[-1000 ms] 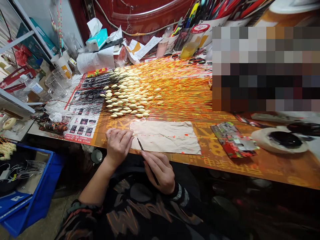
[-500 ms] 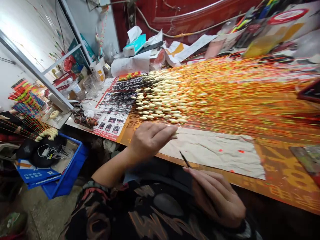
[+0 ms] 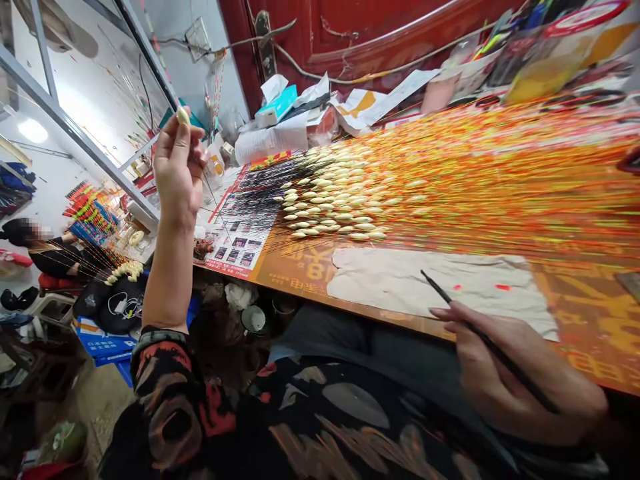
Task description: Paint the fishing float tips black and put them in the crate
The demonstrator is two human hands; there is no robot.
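Note:
My left hand [image 3: 176, 160] is raised at the upper left, its fingers closed round a fishing float. The float's pale body [image 3: 183, 115] shows at the fingertips, and a thin dark stem slants down below the hand. At the lower right, my right hand [image 3: 520, 373] grips a slim dark paintbrush [image 3: 493, 347] like a pen, tip pointing up and left over a wrinkled cream cloth [image 3: 390, 273] with red spots. Behind the cloth lie many fishing floats [image 3: 345, 193] in rows, cream bodies in the middle, dark stems to the left, orange and yellow tips to the right.
A grey metal frame [image 3: 85, 123] stands at the left. Beyond it, a person [image 3: 53, 257] sits near a bundle of floats [image 3: 125, 270]. Papers and a tissue box [image 3: 277, 107] line the back of the table, before a red door [image 3: 390, 33]. A blue box [image 3: 105, 341] is below.
My left hand has swung up and left from the table's front edge, carrying the float. My right hand has moved right with the paintbrush. The view has shifted slightly.

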